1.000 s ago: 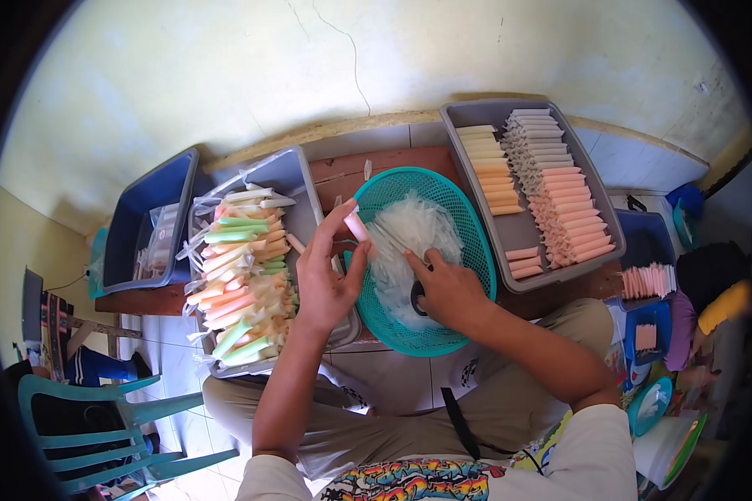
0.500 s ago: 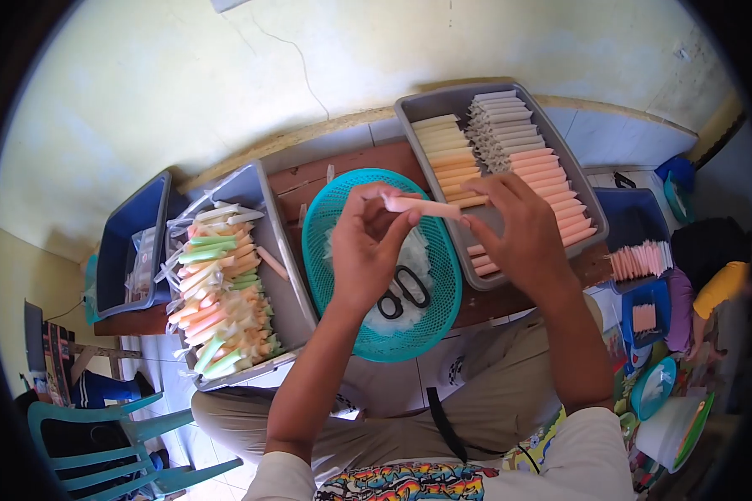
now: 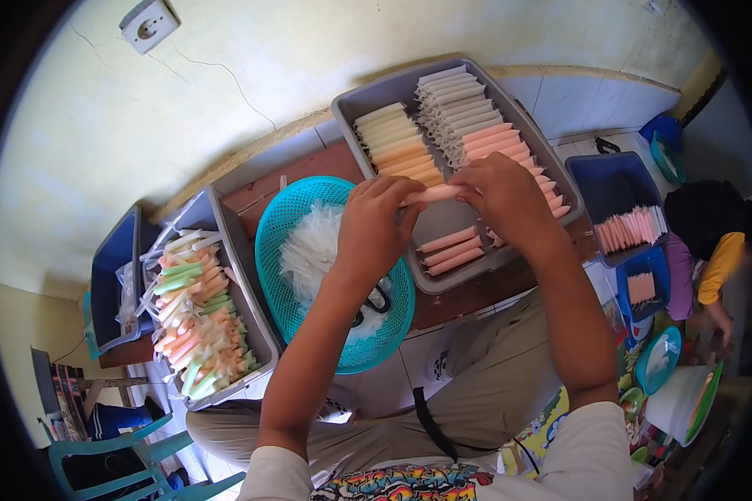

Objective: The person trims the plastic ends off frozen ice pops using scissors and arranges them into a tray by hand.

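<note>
A pink ice pop (image 3: pixel 434 194) in a clear plastic tube is stretched level between my two hands. My left hand (image 3: pixel 378 219) pinches its left end and my right hand (image 3: pixel 505 200) grips the right end. Both are above a grey tray (image 3: pixel 451 219) holding rows of cream, orange, whitish and pink ice pops; a few pink ones (image 3: pixel 451 250) lie near its front edge. Left of it, a teal basket (image 3: pixel 269 250) holds clear plastic wrappers (image 3: pixel 309 246) and black-handled scissors (image 3: pixel 379 299), partly hidden by my left forearm.
A second grey tray (image 3: pixel 263 321) at left holds a heap of mixed-colour ice pops (image 3: pixel 196 317). Beyond it stands a dark blue bin (image 3: pixel 117 288). At right are blue bins (image 3: pixel 589 179) with more pops, and another person's arm (image 3: pixel 717 313). A wall (image 3: pixel 251 50) runs behind.
My hands have carried the pink ice pop from above the teal basket to over the right grey tray. The head view has turned rightward, shifting the scene left.
</note>
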### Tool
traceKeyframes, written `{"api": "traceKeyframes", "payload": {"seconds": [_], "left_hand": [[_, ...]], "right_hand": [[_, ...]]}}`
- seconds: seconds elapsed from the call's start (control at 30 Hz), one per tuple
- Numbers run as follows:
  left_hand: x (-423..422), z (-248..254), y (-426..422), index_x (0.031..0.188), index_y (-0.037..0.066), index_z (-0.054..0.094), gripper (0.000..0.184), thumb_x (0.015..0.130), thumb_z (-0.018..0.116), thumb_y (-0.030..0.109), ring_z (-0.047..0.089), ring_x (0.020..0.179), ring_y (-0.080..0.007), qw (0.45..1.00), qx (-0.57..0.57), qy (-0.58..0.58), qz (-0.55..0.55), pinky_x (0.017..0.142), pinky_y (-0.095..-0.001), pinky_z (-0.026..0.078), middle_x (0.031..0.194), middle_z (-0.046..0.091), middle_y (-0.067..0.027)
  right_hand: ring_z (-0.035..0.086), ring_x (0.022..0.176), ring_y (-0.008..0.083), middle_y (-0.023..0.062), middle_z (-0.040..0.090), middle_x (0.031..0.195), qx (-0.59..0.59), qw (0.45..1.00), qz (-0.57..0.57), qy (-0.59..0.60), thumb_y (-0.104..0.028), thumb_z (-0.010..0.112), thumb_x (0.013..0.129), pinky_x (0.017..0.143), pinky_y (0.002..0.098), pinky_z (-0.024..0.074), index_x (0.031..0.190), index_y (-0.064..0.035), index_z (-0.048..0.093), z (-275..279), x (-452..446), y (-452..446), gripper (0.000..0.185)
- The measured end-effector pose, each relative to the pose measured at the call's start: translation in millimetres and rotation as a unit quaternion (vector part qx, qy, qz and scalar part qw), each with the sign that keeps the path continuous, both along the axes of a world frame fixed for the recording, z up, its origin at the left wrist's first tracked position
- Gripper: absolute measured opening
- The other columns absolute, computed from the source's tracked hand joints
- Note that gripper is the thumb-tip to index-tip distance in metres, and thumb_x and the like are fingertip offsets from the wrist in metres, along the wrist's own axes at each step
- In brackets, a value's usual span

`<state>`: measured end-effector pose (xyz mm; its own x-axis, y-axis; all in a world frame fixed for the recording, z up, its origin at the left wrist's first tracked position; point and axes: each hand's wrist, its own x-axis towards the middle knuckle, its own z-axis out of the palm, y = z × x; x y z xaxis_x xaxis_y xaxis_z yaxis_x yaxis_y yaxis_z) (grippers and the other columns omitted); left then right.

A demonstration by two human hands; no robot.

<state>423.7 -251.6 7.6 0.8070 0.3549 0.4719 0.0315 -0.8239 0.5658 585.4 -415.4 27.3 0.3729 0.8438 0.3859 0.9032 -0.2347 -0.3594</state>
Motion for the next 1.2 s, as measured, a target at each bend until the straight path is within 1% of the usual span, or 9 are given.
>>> {"api": "traceKeyframes", "payload": {"seconds": [0.07, 0.2, 0.27, 0.3, 0.4, 0.5, 0.57, 0.67, 1.2], "left_hand": [[5.9, -12.9, 1.9, 0.104, 0.009, 0.079, 0.012, 0.092, 0.078, 0.010, 0.074, 0.099, -0.0305, 0.997, 0.068, 0.015, -0.032, 0.118, -0.0540, 0.044, 0.104, 0.079, -0.0105], [17.4, -20.2, 0.2, 0.092, 0.012, 0.081, 0.010, 0.094, 0.073, 0.018, 0.075, 0.094, -0.0316, 0.986, 0.124, 0.106, -0.043, 0.125, -0.0545, 0.034, 0.088, 0.078, -0.0108], [27.6, -11.4, 0.9, 0.089, 0.011, 0.082, 0.015, 0.094, 0.070, 0.018, 0.077, 0.087, -0.0345, 0.942, 0.157, 0.291, -0.054, 0.127, -0.0552, 0.030, 0.081, 0.077, -0.0139], [31.7, -15.4, 2.3, 0.089, 0.011, 0.082, 0.015, 0.094, 0.070, 0.018, 0.077, 0.087, -0.0345, 0.943, 0.156, 0.290, -0.053, 0.127, -0.0552, 0.030, 0.081, 0.077, -0.0139], [41.3, -22.1, 2.7, 0.087, 0.009, 0.082, 0.016, 0.092, 0.068, 0.015, 0.078, 0.081, -0.0354, 0.930, 0.206, 0.292, -0.085, 0.126, -0.0546, 0.032, 0.079, 0.077, -0.0163], [47.6, -13.0, -3.1, 0.089, 0.014, 0.084, 0.015, 0.083, 0.072, 0.006, 0.078, 0.092, -0.0308, 0.899, 0.249, 0.353, -0.078, 0.122, -0.0527, 0.039, 0.091, 0.080, -0.0127], [52.7, -10.2, -6.0, 0.088, 0.011, 0.083, 0.012, 0.084, 0.072, 0.008, 0.079, 0.093, -0.0313, 0.874, 0.243, 0.410, -0.094, 0.104, -0.0476, 0.056, 0.094, 0.081, -0.0141], [54.6, -16.9, -11.1, 0.090, 0.009, 0.083, 0.012, 0.085, 0.072, 0.010, 0.080, 0.095, -0.0315, 0.878, 0.220, 0.416, -0.085, 0.084, -0.0438, 0.062, 0.096, 0.081, -0.0149], [52.8, -20.1, -11.8, 0.087, 0.009, 0.083, 0.014, 0.087, 0.069, 0.012, 0.080, 0.092, -0.0337, 0.888, 0.224, 0.391, -0.094, 0.082, -0.0458, 0.062, 0.094, 0.081, -0.0162]], "right_hand": [[0.071, 0.092, 0.0370, 0.0166, 0.075, 0.094, -0.020, 1.000, 0.014, 0.007, -0.012, 0.078, 0.087, 0.083, 0.0465, 0.0550, 0.101, -0.0043, 0.080, -22.8, 5.7, 3.9, 0.016], [0.075, 0.090, 0.0352, 0.0187, 0.076, 0.090, -0.110, 0.993, 0.018, -0.026, -0.008, 0.069, 0.088, 0.084, 0.0455, 0.0604, 0.094, -0.0068, 0.083, -43.2, 1.0, 12.9, 0.015], [0.076, 0.090, 0.0362, 0.0197, 0.076, 0.090, -0.156, 0.988, 0.008, -0.004, -0.007, 0.069, 0.088, 0.083, 0.0456, 0.0616, 0.093, -0.0059, 0.083, -41.6, -1.7, 20.0, 0.015], [0.077, 0.089, 0.0372, 0.0207, 0.076, 0.090, -0.199, 0.980, -0.002, 0.015, -0.007, 0.068, 0.088, 0.082, 0.0457, 0.0628, 0.091, -0.0050, 0.083, -40.4, -1.2, 22.2, 0.015], [0.078, 0.090, 0.0388, 0.0226, 0.077, 0.091, -0.205, 0.979, -0.006, -0.020, -0.006, 0.068, 0.088, 0.081, 0.0473, 0.0632, 0.088, -0.0018, 0.082, -61.1, 0.3, 24.8, 0.014], [0.078, 0.092, 0.0398, 0.0240, 0.077, 0.094, -0.221, 0.975, -0.013, -0.025, -0.005, 0.068, 0.087, 0.082, 0.0484, 0.0633, 0.088, -0.0006, 0.081, -68.7, 1.8, 24.9, 0.014], [0.078, 0.092, 0.0398, 0.0245, 0.077, 0.095, -0.238, 0.971, -0.018, -0.017, -0.005, 0.068, 0.088, 0.082, 0.0484, 0.0634, 0.089, -0.0007, 0.081, -68.3, 3.1, 25.3, 0.014], [0.078, 0.093, 0.0401, 0.0252, 0.077, 0.096, -0.263, 0.964, -0.025, -0.005, -0.005, 0.068, 0.088, 0.081, 0.0486, 0.0636, 0.089, -0.0007, 0.081, -70.6, 1.0, 26.6, 0.014], [0.078, 0.096, 0.0410, 0.0254, 0.077, 0.095, -0.286, 0.958, -0.007, 0.009, 0.000, 0.071, 0.086, 0.083, 0.0492, 0.0638, 0.088, -0.0004, 0.079, -67.2, 0.8, 20.5, 0.009]]}}
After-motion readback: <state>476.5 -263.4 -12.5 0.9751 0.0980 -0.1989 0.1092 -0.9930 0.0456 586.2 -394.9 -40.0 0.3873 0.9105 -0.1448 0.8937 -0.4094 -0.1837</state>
